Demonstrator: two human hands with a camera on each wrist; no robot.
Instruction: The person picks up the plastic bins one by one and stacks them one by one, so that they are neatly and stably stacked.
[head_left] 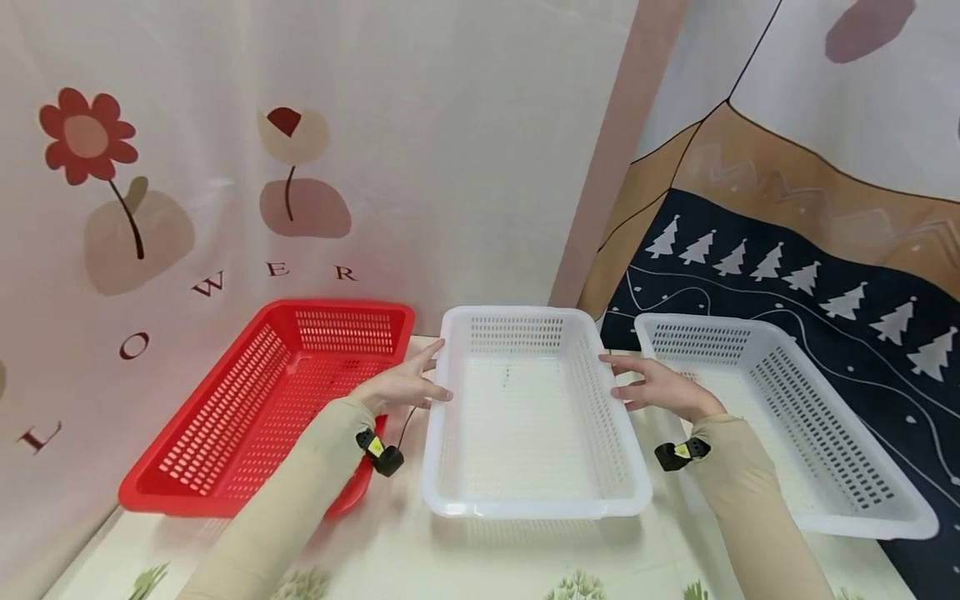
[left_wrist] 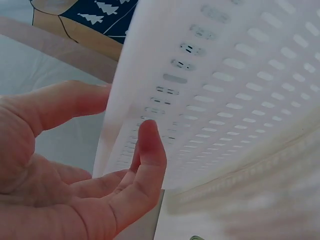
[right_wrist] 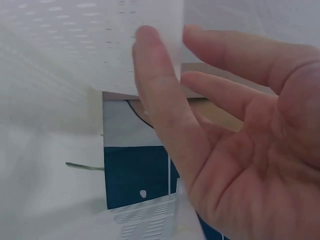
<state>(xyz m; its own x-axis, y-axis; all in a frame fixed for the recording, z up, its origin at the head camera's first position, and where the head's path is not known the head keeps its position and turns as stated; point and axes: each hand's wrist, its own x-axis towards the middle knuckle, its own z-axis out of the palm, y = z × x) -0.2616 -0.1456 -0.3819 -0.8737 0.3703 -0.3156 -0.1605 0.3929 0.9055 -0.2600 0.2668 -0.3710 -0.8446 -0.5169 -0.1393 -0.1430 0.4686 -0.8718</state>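
Observation:
A white plastic basket (head_left: pixel 536 433) with slotted walls is in the middle of the head view, between both hands. My left hand (head_left: pixel 405 383) grips its left rim; in the left wrist view one finger (left_wrist: pixel 150 150) lies against the outer wall below the rim. On the opposite side, my right hand (head_left: pixel 660 387) holds the right rim, and the right wrist view shows a finger (right_wrist: pixel 157 75) along the outer wall. The basket looks level, with a shadow under its front edge. Whether its base touches the table cannot be told.
Left of the hands stands a red slotted basket (head_left: pixel 217 504), with a rounded red piece (head_left: pixel 348 496) by its right side. Another white basket (head_left: pixel 862 525) is on the right. A patterned cloth covers the table (head_left: pixel 495 575); printed curtains (head_left: pixel 465 167) hang behind.

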